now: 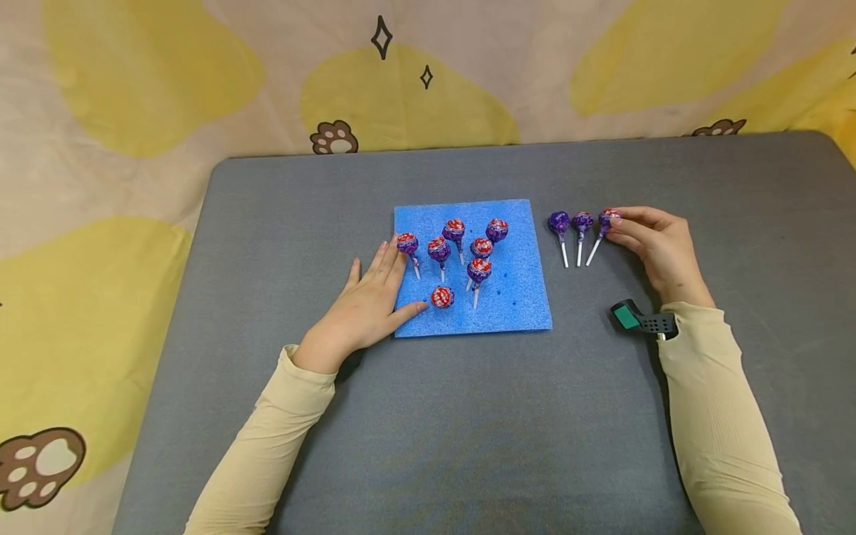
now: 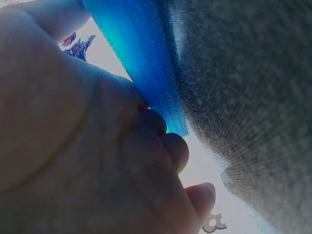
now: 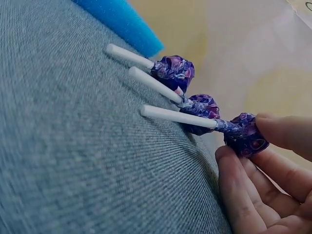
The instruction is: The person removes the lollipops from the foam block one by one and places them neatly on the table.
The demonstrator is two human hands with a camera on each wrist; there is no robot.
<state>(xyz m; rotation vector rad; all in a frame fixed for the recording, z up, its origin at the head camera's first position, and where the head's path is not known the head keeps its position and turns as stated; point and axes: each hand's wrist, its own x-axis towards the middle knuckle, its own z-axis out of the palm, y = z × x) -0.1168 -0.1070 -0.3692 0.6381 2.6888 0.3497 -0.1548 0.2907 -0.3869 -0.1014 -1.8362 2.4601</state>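
My left hand (image 1: 364,308) rests with straight, spread fingers against the left edge of a blue foam block (image 1: 518,260), its thumb over the front left corner. Several lollipops in purple and red wrappers stand by their sticks in the foam, such as one lollipop (image 1: 438,250) near the hand. To the right of the foam, my right hand (image 1: 662,249) pinches the wrapped head of a lollipop (image 3: 246,139) between thumb and fingers. Its white stick points toward the table's front. Beside it lie two more lollipops, a middle lollipop (image 1: 582,221) and a left lollipop (image 1: 558,223).
Small holes show in the foam's right part. Everything stands on a grey table (image 1: 468,431). A patterned yellow and cream cloth (image 1: 267,74) hangs behind it and along the left. A black strap with a green face (image 1: 627,317) is on the right wrist.
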